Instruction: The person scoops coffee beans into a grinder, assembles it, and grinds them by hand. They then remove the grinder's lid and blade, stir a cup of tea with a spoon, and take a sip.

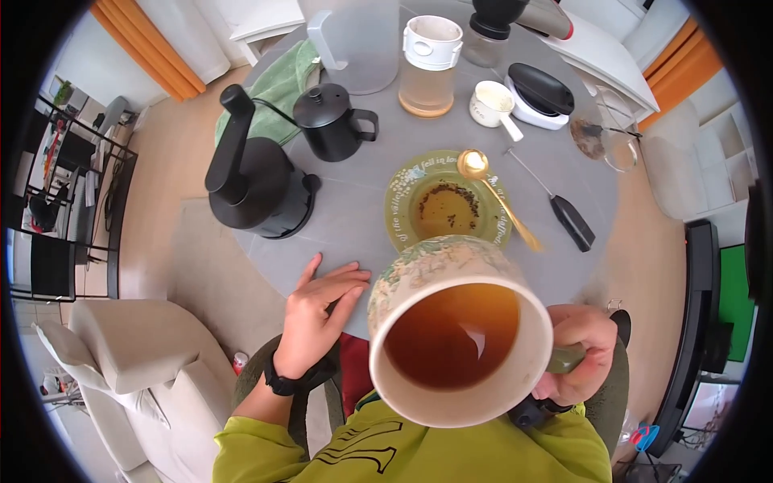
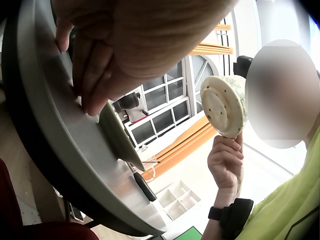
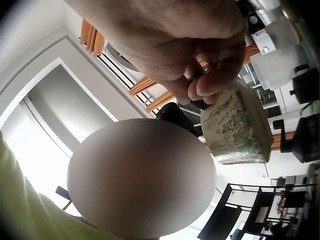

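Observation:
My right hand (image 1: 586,348) grips the green handle of a large floral mug (image 1: 447,259). Raised close to the head camera, the mug tips toward me, and amber tea (image 1: 451,334) shows inside it. The left wrist view catches the mug's pale underside (image 2: 218,106) up near the face. On the near edge of the round grey table (image 1: 354,229) rests my left hand (image 1: 318,312), palm down, fingers extended and holding nothing. Just beyond the mug lies a green saucer (image 1: 397,193) with dark leaf bits and some liquid, and a golden spoon (image 1: 515,217) across its rim.
A black manual grinder (image 1: 262,189) and a black pot (image 1: 328,129) stand left on the table. Further back are a clear pitcher (image 1: 362,48), a white-topped jar (image 1: 431,72), a small white cup (image 1: 489,105) and a scale (image 1: 541,97). A milk frother (image 1: 568,217) lies right.

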Motion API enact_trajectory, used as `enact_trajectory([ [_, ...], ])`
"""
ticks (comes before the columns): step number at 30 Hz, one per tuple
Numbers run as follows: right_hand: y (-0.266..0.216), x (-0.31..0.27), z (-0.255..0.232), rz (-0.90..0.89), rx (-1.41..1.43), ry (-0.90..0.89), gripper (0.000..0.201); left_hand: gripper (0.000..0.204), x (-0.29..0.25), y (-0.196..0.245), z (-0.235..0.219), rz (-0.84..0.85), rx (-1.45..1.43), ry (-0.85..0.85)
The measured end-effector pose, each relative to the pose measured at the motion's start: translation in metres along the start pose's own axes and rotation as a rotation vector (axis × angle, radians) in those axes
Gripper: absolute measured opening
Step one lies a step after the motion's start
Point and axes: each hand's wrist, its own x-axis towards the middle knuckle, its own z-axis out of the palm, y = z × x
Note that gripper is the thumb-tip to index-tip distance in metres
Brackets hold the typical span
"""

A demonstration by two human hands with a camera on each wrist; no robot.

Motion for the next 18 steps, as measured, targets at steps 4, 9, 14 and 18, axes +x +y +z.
enact_trajectory([
  [4,-0.008,0.006,0.002,0.034,-0.004,-0.021,0.037,0.011,0.000,0.006,0.005,-0.263,-0.293,0.047],
  [9,0.004,-0.001,0.001,-0.035,0.074,0.057,0.033,0.011,0.003,0.008,0.001,-0.053,0.005,0.037],
  [14,0.008,0.003,0.005,-0.129,-0.016,0.018,0.041,0.011,0.001,0.006,0.001,-0.087,-0.029,0.049],
  [18,0.000,0.001,0.010,-0.108,-0.001,0.111,0.053,0.011,0.003,0.006,0.004,-0.069,-0.018,0.049],
])
